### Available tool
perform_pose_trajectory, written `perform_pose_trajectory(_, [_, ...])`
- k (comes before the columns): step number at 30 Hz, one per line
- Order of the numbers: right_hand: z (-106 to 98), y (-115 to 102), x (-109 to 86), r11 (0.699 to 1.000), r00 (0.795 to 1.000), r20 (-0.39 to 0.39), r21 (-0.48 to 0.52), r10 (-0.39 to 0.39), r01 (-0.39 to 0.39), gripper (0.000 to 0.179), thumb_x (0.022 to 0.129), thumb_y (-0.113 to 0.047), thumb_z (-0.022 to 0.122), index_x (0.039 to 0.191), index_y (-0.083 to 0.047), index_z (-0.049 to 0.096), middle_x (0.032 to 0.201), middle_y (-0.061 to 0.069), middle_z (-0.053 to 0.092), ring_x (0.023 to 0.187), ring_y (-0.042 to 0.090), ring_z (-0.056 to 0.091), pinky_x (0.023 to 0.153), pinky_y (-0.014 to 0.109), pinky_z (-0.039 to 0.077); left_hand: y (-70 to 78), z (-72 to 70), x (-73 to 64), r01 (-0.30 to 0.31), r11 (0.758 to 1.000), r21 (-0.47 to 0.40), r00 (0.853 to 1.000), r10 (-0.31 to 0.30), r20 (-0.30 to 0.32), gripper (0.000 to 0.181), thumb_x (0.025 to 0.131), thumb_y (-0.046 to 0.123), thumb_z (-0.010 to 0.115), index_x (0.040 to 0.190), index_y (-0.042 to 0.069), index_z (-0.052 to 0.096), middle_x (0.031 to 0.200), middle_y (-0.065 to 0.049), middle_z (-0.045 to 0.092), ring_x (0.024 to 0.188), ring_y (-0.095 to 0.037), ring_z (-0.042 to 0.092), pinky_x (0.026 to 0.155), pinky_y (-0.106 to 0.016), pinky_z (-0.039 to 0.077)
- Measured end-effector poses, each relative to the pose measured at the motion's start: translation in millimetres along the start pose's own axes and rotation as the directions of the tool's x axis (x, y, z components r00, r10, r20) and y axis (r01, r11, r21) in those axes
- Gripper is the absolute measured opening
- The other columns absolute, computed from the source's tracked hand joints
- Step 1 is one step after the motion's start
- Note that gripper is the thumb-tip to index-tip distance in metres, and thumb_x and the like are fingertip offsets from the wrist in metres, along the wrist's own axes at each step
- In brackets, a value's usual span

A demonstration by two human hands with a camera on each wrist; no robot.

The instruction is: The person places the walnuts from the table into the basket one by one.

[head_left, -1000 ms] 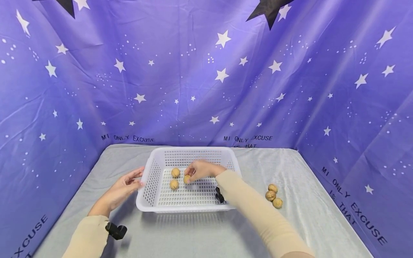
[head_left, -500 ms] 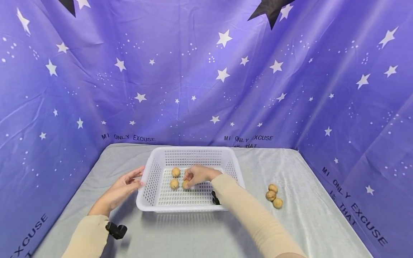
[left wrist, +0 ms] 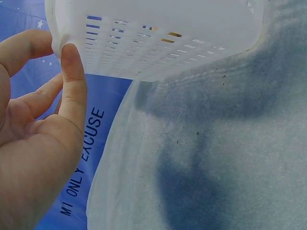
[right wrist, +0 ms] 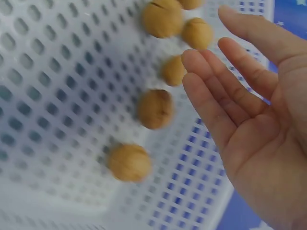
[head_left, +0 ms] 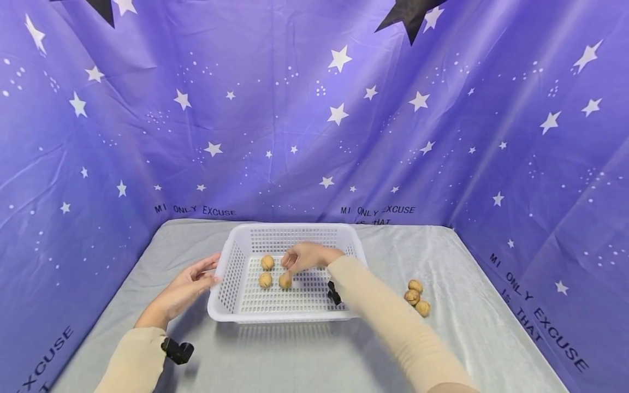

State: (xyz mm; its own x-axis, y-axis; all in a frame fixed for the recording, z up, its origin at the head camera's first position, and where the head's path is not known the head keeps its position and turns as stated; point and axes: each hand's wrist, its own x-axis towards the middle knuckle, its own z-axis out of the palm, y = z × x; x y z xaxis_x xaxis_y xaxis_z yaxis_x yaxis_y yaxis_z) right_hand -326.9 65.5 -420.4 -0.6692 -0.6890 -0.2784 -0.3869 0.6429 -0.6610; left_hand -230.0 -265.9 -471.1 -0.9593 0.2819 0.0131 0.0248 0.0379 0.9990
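Right wrist view: the right hand (right wrist: 256, 127) (unclasped, fingers extended) is by walnuts (right wrist: 155, 109) inside the basket (head_left: 285, 317), whose rim the left hand (head_left: 183, 289) pinches.

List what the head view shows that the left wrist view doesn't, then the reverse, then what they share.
Only the head view shows the right hand, three plainly visible walnuts inside the basket, and three more walnuts on the grey cloth.

Only the left wrist view shows small dark specks on the cloth and a close-up of the basket's slotted outside; brownish patches behind the slots are too small to identify.

Both show the left hand touching the basket, the cloth, and lettering on the backdrop.
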Motion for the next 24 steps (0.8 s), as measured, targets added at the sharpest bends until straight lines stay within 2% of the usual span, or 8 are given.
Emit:
perform_pose_trajectory(5, [-24,-13,-11.3,0.993,1.000,-0.001,-0.112,-0.031,0.030,0.041,0.088,-0.021,0.078,0.125,-0.008,0.066,0.105,-0.003,0.068,0.098,0.010,0.062,0.094,0.032,0.048,-0.5,-0.2,-0.6,0.006,1.000,-0.005,1.000,-0.006,-0.002,0.073,0.094,-0.003,0.061,0.155,-0.007,0.021,0.147,-0.031,0.033,0.109,-0.012,0.059,0.091,-0.024,0.050])
perform_pose_trajectory(11, [-44,-13,-29.0,0.990,0.998,-0.036,-0.130,-0.055,0.050,0.037,0.089,-0.019,0.076,0.124,-0.011,0.067,0.107,-0.001,0.069,0.100,0.012,0.063,0.094,0.031,0.049,-0.2,0.7,-0.6,0.011,1.000,-0.003,1.000,-0.011,-0.003,0.074,0.094,-0.003,0.062,0.155,-0.007,0.021,0.147,-0.030,0.033,0.109,-0.012,0.058,0.092,-0.025,0.050])
perform_pose_trajectory(17, [-59,3,-57.7,0.986,0.993,-0.103,-0.161,-0.048,0.031,0.038,0.090,-0.023,0.075,0.126,-0.014,0.067,0.108,-0.003,0.069,0.102,0.012,0.063,0.092,0.032,0.051,-0.9,1.7,-0.2,0.022,1.000,-0.015,1.000,-0.023,-0.006,0.075,0.093,-0.003,0.062,0.155,-0.007,0.021,0.148,-0.030,0.033,0.108,-0.010,0.058,0.093,-0.026,0.050])
perform_pose_trajectory(24, [-80,34,-100.7,0.989,0.982,-0.185,-0.147,-0.044,0.017,0.041,0.091,-0.024,0.074,0.128,-0.009,0.066,0.114,0.004,0.070,0.106,0.019,0.065,0.096,0.041,0.050,-0.9,1.4,0.2,0.009,1.000,-0.014,1.000,-0.009,0.004,0.074,0.094,-0.003,0.061,0.156,-0.006,0.020,0.147,-0.030,0.033,0.110,-0.012,0.058,0.093,-0.026,0.050])
